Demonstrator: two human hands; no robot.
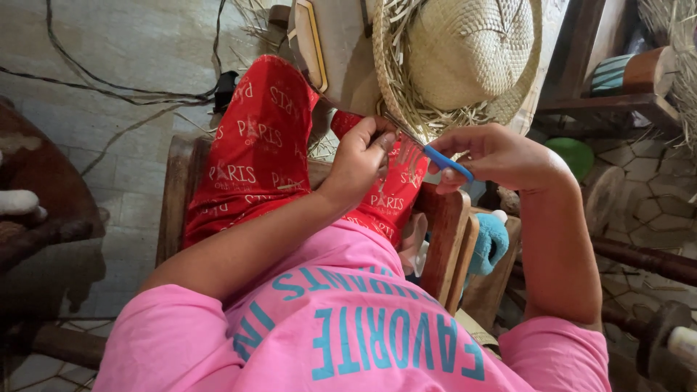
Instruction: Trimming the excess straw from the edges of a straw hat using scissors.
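Observation:
A woven straw hat [465,58] with a frayed, untrimmed brim rests at the top centre, against a pale wooden form [341,51]. My left hand [363,156] pinches loose straw ends at the brim's lower edge. My right hand [497,156] grips blue-handled scissors [443,158], their blades pointing toward the straw beside my left fingers. Below are my red printed trousers [261,145] and pink shirt [348,327].
I sit on a wooden chair [446,232]. Cables [109,91] cross the tiled floor at left. A dark wooden piece [36,210] stands at far left. At right are a wooden shelf [602,101], a green round thing [573,154] and a teal cloth [490,243].

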